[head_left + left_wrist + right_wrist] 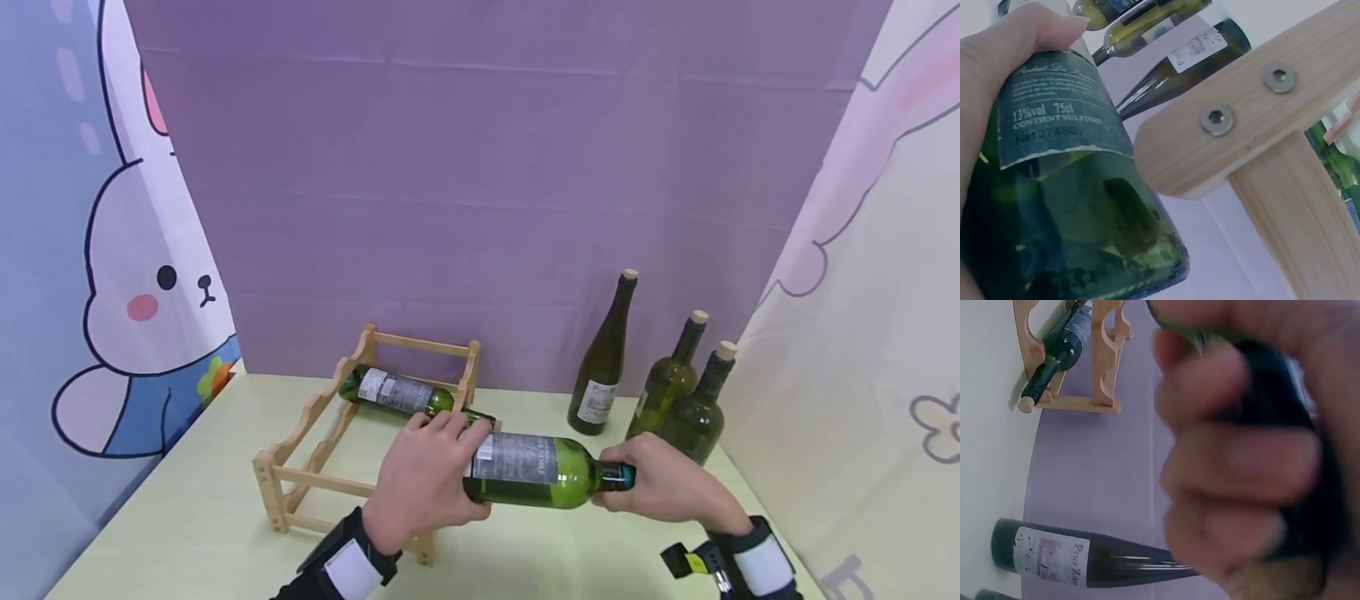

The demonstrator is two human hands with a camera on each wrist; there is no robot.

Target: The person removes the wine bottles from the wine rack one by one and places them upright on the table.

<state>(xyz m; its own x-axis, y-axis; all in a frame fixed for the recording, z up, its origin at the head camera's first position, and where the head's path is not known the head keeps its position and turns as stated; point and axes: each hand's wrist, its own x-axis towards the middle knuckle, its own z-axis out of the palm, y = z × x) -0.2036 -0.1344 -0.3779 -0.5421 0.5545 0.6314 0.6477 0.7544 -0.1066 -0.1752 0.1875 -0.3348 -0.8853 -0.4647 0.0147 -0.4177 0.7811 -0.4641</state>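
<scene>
A green wine bottle (566,473) lies nearly level between both hands, its base to the left and its neck to the right. My left hand (431,475) grips the body around the label, with the thumb on the label in the left wrist view. Around the neck curl the fingers of my right hand (663,487); the cork end shows below them in the right wrist view. Left of the held bottle stands a wooden wine rack (322,481), partly hidden by the left hand. Another green bottle (397,392) lies in the rack's back row, its neck pointing right.
At the back right stands a tall dark bottle (600,375) with a cork. Two more corked bottles, one behind (667,383) and one in front (693,421), stand beside it near the right wall. A purple cloth (487,208) hangs behind the pale table (187,500).
</scene>
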